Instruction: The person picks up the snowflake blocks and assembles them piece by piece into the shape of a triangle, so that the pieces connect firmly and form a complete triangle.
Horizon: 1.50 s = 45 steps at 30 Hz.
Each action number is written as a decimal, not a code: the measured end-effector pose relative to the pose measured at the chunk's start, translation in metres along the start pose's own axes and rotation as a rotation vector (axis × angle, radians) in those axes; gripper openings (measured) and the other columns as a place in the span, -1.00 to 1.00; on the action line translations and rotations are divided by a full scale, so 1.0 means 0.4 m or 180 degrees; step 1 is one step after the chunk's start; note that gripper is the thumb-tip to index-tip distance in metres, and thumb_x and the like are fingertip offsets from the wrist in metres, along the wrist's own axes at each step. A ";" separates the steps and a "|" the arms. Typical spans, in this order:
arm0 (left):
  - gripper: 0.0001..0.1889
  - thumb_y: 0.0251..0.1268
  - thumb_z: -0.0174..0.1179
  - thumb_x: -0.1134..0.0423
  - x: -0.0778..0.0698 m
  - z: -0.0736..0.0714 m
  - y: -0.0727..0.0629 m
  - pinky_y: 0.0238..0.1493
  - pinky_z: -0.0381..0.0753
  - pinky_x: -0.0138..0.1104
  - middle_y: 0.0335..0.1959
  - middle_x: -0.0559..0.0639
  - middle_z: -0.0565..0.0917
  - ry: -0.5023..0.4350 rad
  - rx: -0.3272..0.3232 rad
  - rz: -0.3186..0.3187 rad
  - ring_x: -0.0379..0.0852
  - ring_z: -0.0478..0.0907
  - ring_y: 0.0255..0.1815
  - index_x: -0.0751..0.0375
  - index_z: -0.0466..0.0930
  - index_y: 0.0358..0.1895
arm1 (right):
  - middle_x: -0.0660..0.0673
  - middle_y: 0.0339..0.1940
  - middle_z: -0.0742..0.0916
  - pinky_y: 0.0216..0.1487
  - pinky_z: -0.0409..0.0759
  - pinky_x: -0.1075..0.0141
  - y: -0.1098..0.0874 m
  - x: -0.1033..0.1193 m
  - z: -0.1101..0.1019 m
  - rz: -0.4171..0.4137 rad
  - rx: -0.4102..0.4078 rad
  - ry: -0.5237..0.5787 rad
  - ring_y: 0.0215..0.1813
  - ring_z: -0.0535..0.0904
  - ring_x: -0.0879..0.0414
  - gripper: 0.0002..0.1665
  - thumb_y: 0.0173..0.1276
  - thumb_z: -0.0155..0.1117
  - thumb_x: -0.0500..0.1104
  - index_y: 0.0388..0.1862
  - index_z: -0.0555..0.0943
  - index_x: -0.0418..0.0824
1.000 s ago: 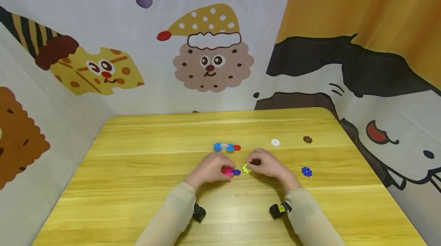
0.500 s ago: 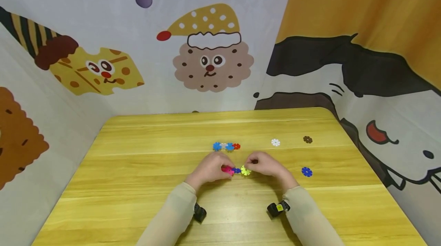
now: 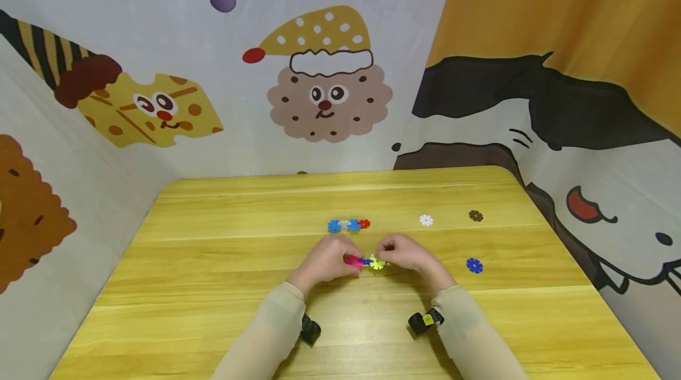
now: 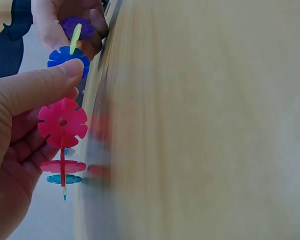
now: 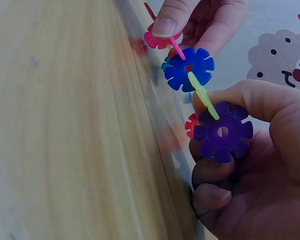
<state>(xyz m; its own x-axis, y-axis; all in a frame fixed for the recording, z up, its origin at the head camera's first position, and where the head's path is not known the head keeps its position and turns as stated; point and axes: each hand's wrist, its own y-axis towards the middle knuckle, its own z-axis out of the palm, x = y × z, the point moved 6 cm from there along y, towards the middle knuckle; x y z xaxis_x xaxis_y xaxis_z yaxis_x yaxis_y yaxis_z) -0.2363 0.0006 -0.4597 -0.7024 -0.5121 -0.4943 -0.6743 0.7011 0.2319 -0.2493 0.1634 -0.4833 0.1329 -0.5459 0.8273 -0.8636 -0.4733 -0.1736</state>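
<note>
Directly between both hands (image 3: pixel 327 258) (image 3: pixel 408 252) sits the blue disc (image 5: pixel 196 64); yellow disc (image 5: pixel 204 96) adjoining.

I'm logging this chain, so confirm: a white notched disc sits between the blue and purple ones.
Wrong colour: the notched disc between the blue disc and purple disc is yellow-green, not white, as the right wrist view shows.
</note>
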 end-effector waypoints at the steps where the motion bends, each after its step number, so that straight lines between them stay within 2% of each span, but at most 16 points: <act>1: -0.73 -0.02 0.56 0.23 0.000 0.000 0.001 0.08 0.52 -0.30 -0.25 -0.14 0.75 -0.0007 0.0010 -0.0008 -0.24 0.59 -0.19 0.13 0.80 -0.19 | -0.02 -0.49 0.58 -0.39 0.43 0.29 0.000 0.000 0.000 -0.0015 -0.0013 -0.0042 -0.43 0.39 0.13 -0.82 0.34 0.28 -0.17 -0.38 0.62 -0.28; 9: -0.72 -0.02 0.56 0.18 0.000 0.007 0.008 0.03 0.52 -0.34 -0.26 -0.16 0.73 0.0057 0.0143 -0.0056 -0.25 0.57 -0.21 0.12 0.80 -0.18 | 0.03 -0.36 0.68 -0.27 0.54 0.26 -0.002 -0.003 -0.009 -0.0226 -0.0108 -0.0478 -0.34 0.50 0.17 -0.78 0.43 0.27 -0.08 -0.24 0.69 -0.22; 13: -0.68 0.00 0.56 0.17 0.002 0.007 0.006 0.09 0.51 -0.31 -0.19 -0.13 0.74 0.0009 0.0182 -0.0084 -0.23 0.59 -0.14 0.13 0.79 -0.14 | 0.04 -0.29 0.71 -0.16 0.59 0.23 -0.007 -0.013 -0.022 -0.0279 -0.0211 -0.0464 -0.26 0.56 0.17 -0.75 0.45 0.25 -0.05 -0.17 0.71 -0.20; 16: -0.68 0.03 0.54 0.19 0.006 0.001 0.005 0.10 0.53 -0.30 -0.16 -0.10 0.75 -0.0149 0.0154 -0.0101 -0.19 0.62 -0.10 0.16 0.78 -0.11 | 0.02 -0.27 0.71 -0.14 0.59 0.21 -0.012 -0.024 -0.038 -0.0282 -0.0315 -0.0391 -0.25 0.57 0.15 -0.76 0.47 0.24 -0.05 -0.16 0.71 -0.20; 19: -0.69 0.07 0.51 0.20 0.013 -0.015 0.009 0.11 0.55 -0.25 -0.13 -0.06 0.75 -0.0267 0.0032 -0.0172 -0.13 0.63 -0.05 0.20 0.77 -0.09 | -0.01 -0.25 0.71 -0.11 0.59 0.21 -0.019 -0.037 -0.058 -0.0276 -0.0487 -0.0285 -0.22 0.57 0.13 -0.76 0.47 0.24 -0.07 -0.15 0.70 -0.22; 22: -0.68 0.11 0.48 0.23 0.025 -0.041 0.018 0.18 0.53 -0.16 -0.08 -0.02 0.75 -0.0334 -0.0170 -0.0324 -0.03 0.62 0.03 0.22 0.75 -0.05 | -0.08 -0.20 0.72 -0.07 0.59 0.23 -0.027 -0.045 -0.086 -0.0326 -0.0778 -0.0182 -0.18 0.59 0.10 -0.77 0.46 0.26 -0.12 -0.12 0.70 -0.27; 24: -0.66 0.12 0.48 0.25 0.034 -0.060 0.028 0.22 0.50 -0.12 -0.04 -0.01 0.74 -0.0366 -0.0319 -0.0449 0.02 0.60 0.08 0.23 0.74 -0.02 | -0.13 -0.19 0.73 -0.09 0.60 0.25 -0.036 -0.048 -0.108 -0.0382 -0.1003 -0.0119 -0.17 0.60 0.06 -0.78 0.45 0.27 -0.18 -0.09 0.68 -0.32; 28: -0.64 0.11 0.47 0.30 0.052 -0.084 0.054 0.19 0.51 -0.08 -0.03 0.02 0.73 -0.0419 -0.0526 -0.0567 0.04 0.59 0.07 0.24 0.72 0.01 | -0.17 -0.18 0.72 -0.13 0.60 0.30 -0.056 -0.064 -0.149 -0.0387 -0.1356 -0.0072 -0.18 0.60 0.04 -0.77 0.44 0.27 -0.22 -0.03 0.65 -0.35; 32: -0.62 0.12 0.48 0.29 0.076 -0.078 0.079 0.23 0.48 -0.08 0.00 0.04 0.71 -0.0530 -0.0512 -0.0715 0.06 0.55 0.12 0.25 0.71 0.04 | -0.17 -0.21 0.72 -0.17 0.58 0.32 -0.082 -0.083 -0.184 -0.0276 -0.1542 -0.0024 -0.19 0.59 0.03 -0.73 0.45 0.27 -0.20 0.01 0.64 -0.34; 34: -0.60 0.12 0.48 0.28 0.089 -0.068 0.089 0.26 0.46 -0.09 0.02 0.03 0.70 -0.0567 -0.0465 -0.0789 0.06 0.53 0.16 0.25 0.70 0.06 | -0.24 -0.22 0.72 -0.17 0.57 0.34 -0.106 -0.064 -0.199 -0.0261 -0.1617 -0.0007 -0.20 0.59 0.02 -0.73 0.45 0.25 -0.24 0.02 0.63 -0.40; 37: -0.57 0.12 0.48 0.26 0.107 -0.053 0.101 0.28 0.43 -0.10 0.06 0.02 0.69 -0.0640 -0.0420 -0.0907 0.06 0.50 0.20 0.23 0.69 0.09 | -0.27 -0.21 0.71 -0.18 0.55 0.40 -0.129 -0.074 -0.222 -0.0253 -0.1768 0.0031 -0.22 0.58 0.08 -0.73 0.45 0.25 -0.27 0.02 0.62 -0.44; 39: -0.55 0.11 0.48 0.26 0.117 -0.044 0.106 0.28 0.44 -0.10 0.08 0.03 0.68 -0.0702 -0.0418 -0.0955 0.06 0.50 0.21 0.24 0.68 0.11 | -0.28 -0.21 0.71 -0.17 0.54 0.43 -0.142 -0.085 -0.236 -0.0240 -0.1870 0.0022 -0.23 0.57 0.15 -0.72 0.45 0.24 -0.28 0.02 0.62 -0.44; 42: -0.52 0.10 0.49 0.26 0.131 -0.032 0.113 0.28 0.45 -0.10 0.11 0.03 0.67 -0.0788 -0.0422 -0.1074 0.04 0.51 0.22 0.22 0.66 0.14 | -0.20 -0.20 0.71 -0.16 0.52 0.46 -0.153 -0.133 -0.256 -0.0213 -0.2036 -0.0030 -0.23 0.55 0.25 -0.71 0.46 0.26 -0.19 0.03 0.64 -0.37; 45: -0.51 0.09 0.50 0.26 0.139 -0.023 0.116 0.23 0.50 -0.12 0.09 0.01 0.68 -0.0835 -0.0422 -0.1163 0.01 0.56 0.16 0.20 0.66 0.14 | -0.20 -0.18 0.71 -0.15 0.51 0.45 -0.170 -0.150 -0.271 -0.0183 -0.2106 -0.0139 -0.20 0.54 0.26 -0.69 0.48 0.24 -0.14 0.04 0.64 -0.34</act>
<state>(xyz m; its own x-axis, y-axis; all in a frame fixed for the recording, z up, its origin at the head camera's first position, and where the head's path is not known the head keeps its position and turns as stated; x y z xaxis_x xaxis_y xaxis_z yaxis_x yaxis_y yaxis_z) -0.3089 0.0002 -0.4688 -0.3437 -0.5589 -0.7546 -0.9020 0.4200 0.0998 -0.2511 0.3033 -0.4635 0.1952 -0.5665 0.8006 -0.9691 0.0141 0.2462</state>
